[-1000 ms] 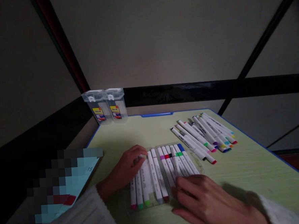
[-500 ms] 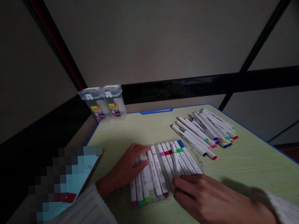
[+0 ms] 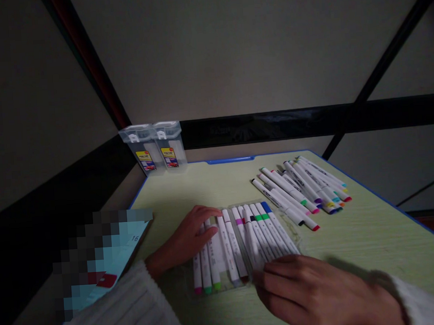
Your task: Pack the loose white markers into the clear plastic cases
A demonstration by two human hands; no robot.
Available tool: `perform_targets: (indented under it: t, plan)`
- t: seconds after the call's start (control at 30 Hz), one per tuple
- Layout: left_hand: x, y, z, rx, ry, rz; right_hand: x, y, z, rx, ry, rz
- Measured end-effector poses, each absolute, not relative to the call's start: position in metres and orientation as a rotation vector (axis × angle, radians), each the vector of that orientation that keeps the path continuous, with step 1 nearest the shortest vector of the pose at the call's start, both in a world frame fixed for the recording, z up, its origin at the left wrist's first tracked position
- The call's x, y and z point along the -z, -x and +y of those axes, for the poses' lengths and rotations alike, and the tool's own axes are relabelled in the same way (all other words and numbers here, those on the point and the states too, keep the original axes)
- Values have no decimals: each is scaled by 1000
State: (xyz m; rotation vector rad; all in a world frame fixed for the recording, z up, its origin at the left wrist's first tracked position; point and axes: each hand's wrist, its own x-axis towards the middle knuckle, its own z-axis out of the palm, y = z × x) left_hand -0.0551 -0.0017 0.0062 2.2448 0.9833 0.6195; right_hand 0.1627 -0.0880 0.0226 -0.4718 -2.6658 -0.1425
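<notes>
A clear plastic marker case (image 3: 293,230) lies opened flat on the table, with white markers in both halves. Over its left half, my left hand (image 3: 192,237) rests with thumb and fingers apart, touching the tops of the markers (image 3: 228,250) there. My right hand (image 3: 313,289) pinches a white marker (image 3: 250,236) by its lower end. That marker slants above the row in the right half, where bands of purple, green and black and a blue cap (image 3: 266,207) show. The fingertips of my right hand cover the row's lower end.
Loose white markers (image 3: 306,184) with coloured ends lie piled at the back right. Two clear lidded boxes (image 3: 170,150) stand at the back left corner. A partly blurred light-blue printed item (image 3: 125,256) is at the left edge. A wall rises behind the table (image 3: 376,241).
The held marker has shifted slightly left across the row and now covers the red-banded one. My left hand stays over the left half. The whole view has shifted slightly.
</notes>
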Motion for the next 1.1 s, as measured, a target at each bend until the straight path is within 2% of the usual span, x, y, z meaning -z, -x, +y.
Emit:
perform_targets:
  t: [0.8,1.1]
  plan:
    - [-8,50,-5,-602,-2211,1154,-18,-155,-88,161,402,-2598]
    - [-6,52,-2,-650,-2186,1072,-16,-155,-87,166,379,-2597]
